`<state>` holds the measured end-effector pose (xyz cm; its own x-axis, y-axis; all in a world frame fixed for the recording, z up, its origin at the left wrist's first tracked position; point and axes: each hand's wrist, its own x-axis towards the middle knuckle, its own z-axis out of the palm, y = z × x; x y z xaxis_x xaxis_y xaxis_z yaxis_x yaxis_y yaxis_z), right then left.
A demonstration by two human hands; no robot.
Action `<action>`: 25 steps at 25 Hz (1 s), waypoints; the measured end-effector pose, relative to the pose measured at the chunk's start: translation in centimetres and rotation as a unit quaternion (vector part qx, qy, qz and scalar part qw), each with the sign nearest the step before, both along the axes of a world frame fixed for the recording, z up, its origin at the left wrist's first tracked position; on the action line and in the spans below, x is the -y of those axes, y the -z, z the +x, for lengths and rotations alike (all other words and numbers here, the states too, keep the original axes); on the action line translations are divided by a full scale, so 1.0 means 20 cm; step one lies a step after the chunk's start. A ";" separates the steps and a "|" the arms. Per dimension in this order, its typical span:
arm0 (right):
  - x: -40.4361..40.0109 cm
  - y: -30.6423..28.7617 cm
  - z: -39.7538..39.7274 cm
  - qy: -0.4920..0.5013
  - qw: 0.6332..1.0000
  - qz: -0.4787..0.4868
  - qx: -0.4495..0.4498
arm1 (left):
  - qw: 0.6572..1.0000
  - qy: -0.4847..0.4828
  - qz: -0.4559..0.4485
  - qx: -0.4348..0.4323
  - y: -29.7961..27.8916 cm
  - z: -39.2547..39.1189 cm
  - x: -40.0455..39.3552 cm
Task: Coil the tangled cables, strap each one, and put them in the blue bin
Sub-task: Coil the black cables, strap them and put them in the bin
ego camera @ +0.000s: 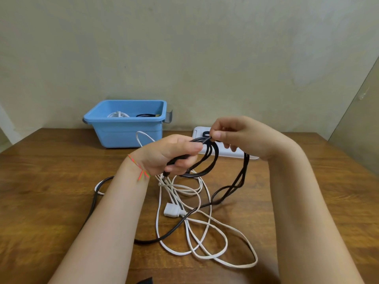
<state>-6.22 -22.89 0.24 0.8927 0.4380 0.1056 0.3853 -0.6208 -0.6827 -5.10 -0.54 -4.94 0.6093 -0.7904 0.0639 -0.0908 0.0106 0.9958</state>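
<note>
Left hand (174, 154) gripping black cable (213, 160), blue bin (127, 134) holding coiled cables (119, 114)

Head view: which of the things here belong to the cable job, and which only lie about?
Belong to the job:
- black cable, held in loops by left hand and right hand
- white cable, loose on the table
- blue bin, coils already inside

Lying about:
- white tray behind the hands
- wooden table
</note>
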 end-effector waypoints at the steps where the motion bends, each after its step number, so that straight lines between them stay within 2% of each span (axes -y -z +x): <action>1: 0.01 0.01 0.01 -0.009 1.000 0.022 -0.003 | 1.000 0.015 -0.023 -0.004 0.00 0.00 -0.01; 4: 0.01 0.02 0.02 -0.019 0.998 0.052 0.004 | 0.997 0.003 -0.063 -0.051 0.01 0.00 -0.02; 8: -0.01 0.04 0.03 -0.028 0.988 0.146 -0.040 | 0.969 -0.112 -0.144 -0.170 -0.01 0.01 0.01; 12: -0.09 0.06 0.03 0.052 0.986 0.156 -0.039 | 0.937 -0.130 -0.224 -0.236 0.00 0.03 0.03; 14: -0.12 0.07 0.03 0.078 0.991 0.104 -0.028 | 0.928 -0.121 -0.248 -0.251 0.00 0.04 0.03; 16: -0.15 0.07 0.03 0.053 0.996 0.072 -0.015 | 0.924 -0.080 -0.266 -0.263 0.00 0.04 0.02; 18: -0.16 0.09 0.04 -0.009 0.980 0.187 -0.067 | 0.925 -0.032 -0.274 -0.262 0.00 0.04 0.01; 20: -0.16 0.09 0.04 -0.062 0.936 0.311 -0.155 | 0.938 -0.036 -0.250 -0.236 0.01 0.04 0.01; 22: -0.15 0.09 0.04 -0.080 0.916 0.339 -0.199 | 0.947 -0.036 -0.229 -0.223 0.01 0.04 0.02; 25: -0.18 0.11 0.05 -0.028 0.924 0.313 -0.217 | 0.952 -0.028 -0.202 -0.227 0.01 0.03 0.03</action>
